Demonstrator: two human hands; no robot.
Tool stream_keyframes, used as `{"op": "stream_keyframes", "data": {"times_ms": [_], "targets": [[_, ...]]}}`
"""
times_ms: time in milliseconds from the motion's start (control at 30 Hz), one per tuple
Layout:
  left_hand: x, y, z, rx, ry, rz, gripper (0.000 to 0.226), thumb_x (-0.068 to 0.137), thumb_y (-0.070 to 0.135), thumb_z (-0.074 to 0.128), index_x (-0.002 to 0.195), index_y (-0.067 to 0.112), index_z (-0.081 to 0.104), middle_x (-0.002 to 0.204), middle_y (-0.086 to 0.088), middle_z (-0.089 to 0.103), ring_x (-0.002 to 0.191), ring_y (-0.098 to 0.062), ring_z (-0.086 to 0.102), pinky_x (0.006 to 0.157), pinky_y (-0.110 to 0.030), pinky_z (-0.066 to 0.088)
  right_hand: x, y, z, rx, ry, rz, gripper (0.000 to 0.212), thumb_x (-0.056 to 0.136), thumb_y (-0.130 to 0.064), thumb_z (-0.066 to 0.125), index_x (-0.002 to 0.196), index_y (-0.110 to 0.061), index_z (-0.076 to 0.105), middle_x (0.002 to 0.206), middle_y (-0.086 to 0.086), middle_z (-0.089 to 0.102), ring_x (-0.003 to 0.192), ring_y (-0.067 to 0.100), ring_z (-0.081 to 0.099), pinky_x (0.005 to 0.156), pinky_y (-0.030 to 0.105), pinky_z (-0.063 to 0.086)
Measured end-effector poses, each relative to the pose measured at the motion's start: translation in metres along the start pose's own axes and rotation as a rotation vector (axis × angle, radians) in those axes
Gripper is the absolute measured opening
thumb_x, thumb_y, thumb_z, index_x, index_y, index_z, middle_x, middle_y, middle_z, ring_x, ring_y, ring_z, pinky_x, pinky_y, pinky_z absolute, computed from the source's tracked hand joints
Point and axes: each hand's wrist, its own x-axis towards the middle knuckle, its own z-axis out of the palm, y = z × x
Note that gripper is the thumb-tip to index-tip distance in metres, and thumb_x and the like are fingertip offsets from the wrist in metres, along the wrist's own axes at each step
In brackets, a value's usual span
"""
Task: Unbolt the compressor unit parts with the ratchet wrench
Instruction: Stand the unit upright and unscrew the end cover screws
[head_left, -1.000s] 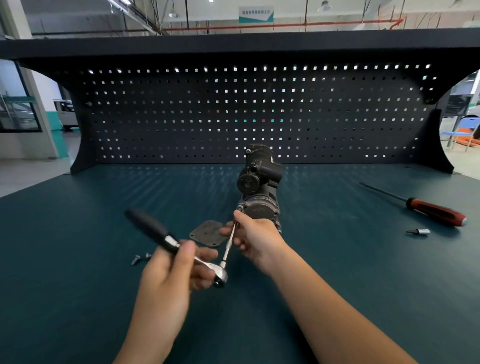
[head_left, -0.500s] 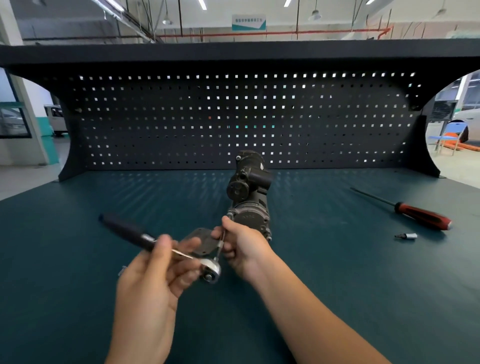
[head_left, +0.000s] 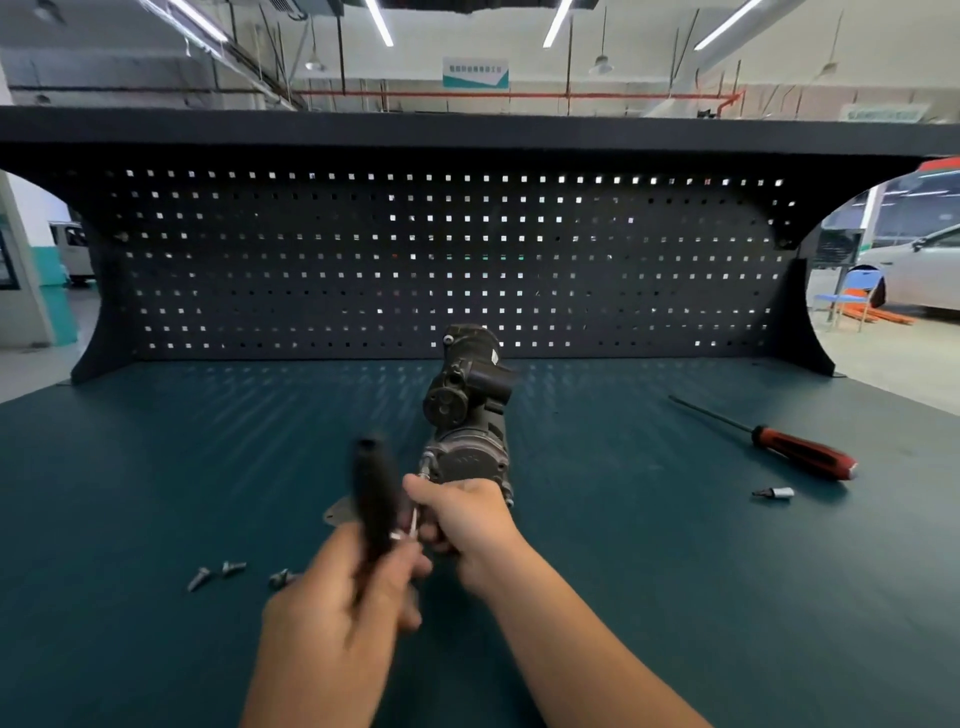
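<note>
The dark compressor unit (head_left: 467, 405) lies lengthwise on the green bench, its round end cover facing me. My left hand (head_left: 337, 613) grips the ratchet wrench (head_left: 375, 499); the black handle points up and away and looks blurred. My right hand (head_left: 462, 525) pinches the thin metal extension bar (head_left: 422, 478), which runs up to a bolt at the cover's left edge. The wrench head is hidden between my hands. A flat grey cover plate (head_left: 340, 512) lies on the bench behind the wrench handle.
Three loose bolts (head_left: 231, 571) lie on the bench at the left. A red-handled screwdriver (head_left: 779, 447) and a small socket bit (head_left: 774, 492) lie at the right. The black pegboard (head_left: 415, 260) walls off the back of the bench.
My left hand has swung the ratchet handle from pointing left to pointing up and away. My right hand has stayed on the extension bar. The camera has tilted.
</note>
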Motion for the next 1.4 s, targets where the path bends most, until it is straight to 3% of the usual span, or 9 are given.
{"op": "stream_keyframes", "data": {"times_ms": [133, 267, 467, 567, 733, 933, 1100, 1233, 1400], "targets": [[0.012, -0.003, -0.004, -0.675, 0.27, -0.447, 0.021, 0.093, 0.015, 0.047, 0.074, 0.009, 0.054, 0.058, -0.002, 0.068, 0.037, -0.003, 0.054, 0.039, -0.012, 0.045, 0.0, -0.004, 0.001, 0.155, -0.078, 0.111, 0.036, 0.091, -0.024, 0.057, 0.058, -0.011, 0.058, 0.037, -0.007, 0.051, 0.027, 0.002, 0.031, 0.031, 0.012, 0.023], [0.018, -0.007, -0.009, -0.83, 0.349, -0.495, 0.025, 0.097, 0.018, 0.043, 0.075, 0.011, 0.052, 0.056, 0.001, 0.067, 0.039, 0.0, 0.052, 0.041, -0.01, 0.044, -0.003, -0.006, 0.003, 0.236, -0.104, 0.128, 0.032, 0.093, -0.027, 0.055, 0.067, -0.007, 0.06, 0.035, -0.008, 0.047, 0.027, 0.003, 0.033, 0.03, 0.012, 0.023], [0.016, 0.003, -0.008, 0.237, -0.12, 0.315, 0.028, 0.088, 0.036, 0.048, 0.076, 0.016, 0.064, 0.049, 0.002, 0.061, 0.041, -0.003, 0.056, 0.045, -0.015, 0.044, 0.002, 0.001, 0.002, -0.04, 0.015, -0.07, 0.047, 0.085, -0.026, 0.066, 0.044, -0.015, 0.047, 0.033, -0.007, 0.045, 0.03, 0.008, 0.04, 0.037, 0.016, 0.03], [0.014, 0.005, -0.001, 0.567, -0.302, 0.67, 0.046, 0.091, 0.037, 0.038, 0.081, 0.004, 0.069, 0.051, 0.002, 0.057, 0.037, -0.01, 0.051, 0.037, -0.019, 0.039, 0.004, 0.004, 0.002, -0.059, -0.005, -0.104, 0.025, 0.084, -0.015, 0.067, 0.066, -0.006, 0.053, 0.054, 0.003, 0.054, 0.046, 0.011, 0.052, 0.048, 0.021, 0.041], [0.004, 0.001, -0.005, 0.118, -0.151, 0.2, 0.021, 0.085, 0.035, 0.053, 0.079, 0.016, 0.06, 0.06, 0.008, 0.065, 0.044, -0.001, 0.056, 0.044, -0.012, 0.043, 0.001, 0.005, 0.0, -0.044, -0.052, -0.087, 0.053, 0.089, -0.011, 0.058, 0.037, -0.014, 0.05, 0.035, -0.003, 0.048, 0.031, 0.009, 0.04, 0.039, 0.018, 0.033], [0.026, -0.009, -0.019, -0.821, 0.295, -0.518, 0.022, 0.097, 0.02, 0.043, 0.077, 0.014, 0.051, 0.059, 0.0, 0.067, 0.04, -0.001, 0.049, 0.04, -0.012, 0.043, -0.006, -0.003, 0.01, 0.264, -0.119, 0.041, 0.031, 0.094, -0.019, 0.053, 0.066, -0.007, 0.057, 0.047, -0.004, 0.062, 0.03, 0.002, 0.044, 0.033, 0.012, 0.034], [0.022, -0.006, -0.017, 0.025, -0.016, 0.052, 0.029, 0.092, 0.035, 0.046, 0.077, 0.012, 0.055, 0.06, 0.008, 0.065, 0.045, -0.004, 0.054, 0.046, -0.015, 0.042, -0.008, -0.002, 0.009, -0.021, -0.05, -0.02, 0.041, 0.088, -0.034, 0.06, 0.056, -0.01, 0.055, 0.036, -0.004, 0.053, 0.027, 0.007, 0.042, 0.033, 0.01, 0.029], [0.015, -0.006, -0.01, 0.552, -0.216, 0.602, 0.052, 0.096, 0.041, 0.029, 0.078, 0.004, 0.061, 0.054, 0.0, 0.06, 0.04, -0.012, 0.053, 0.041, -0.025, 0.039, -0.004, 0.003, 0.005, -0.122, -0.028, -0.119, 0.063, 0.086, -0.009, 0.06, 0.025, -0.013, 0.045, 0.029, -0.008, 0.039, 0.039, 0.014, 0.038, 0.049, 0.026, 0.034], [0.011, -0.002, -0.008, -0.15, 0.003, -0.051, 0.018, 0.091, 0.026, 0.051, 0.076, 0.016, 0.052, 0.063, 0.004, 0.066, 0.041, -0.003, 0.052, 0.043, -0.014, 0.043, -0.006, 0.003, 0.007, -0.021, -0.047, -0.075, 0.042, 0.09, -0.015, 0.057, 0.049, -0.011, 0.052, 0.031, -0.005, 0.046, 0.025, 0.004, 0.036, 0.032, 0.014, 0.027]]}}
